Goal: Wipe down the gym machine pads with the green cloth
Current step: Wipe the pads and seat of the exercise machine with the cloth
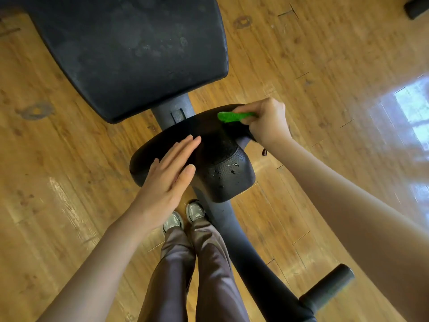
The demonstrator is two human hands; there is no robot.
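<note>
we see the left hand (170, 173) spread flat on the small black pad (222, 159), fingers straight. the right hand (263, 123) grips the green cloth (228, 116) against the pad's far right edge. a larger black pad (130, 49) lies just beyond. the machine's dark frame tube (234, 231) runs beside 2 shoes (183, 217) on the wooden floor (325, 66); a black foam grip (329, 284) projects at lower right.
</note>
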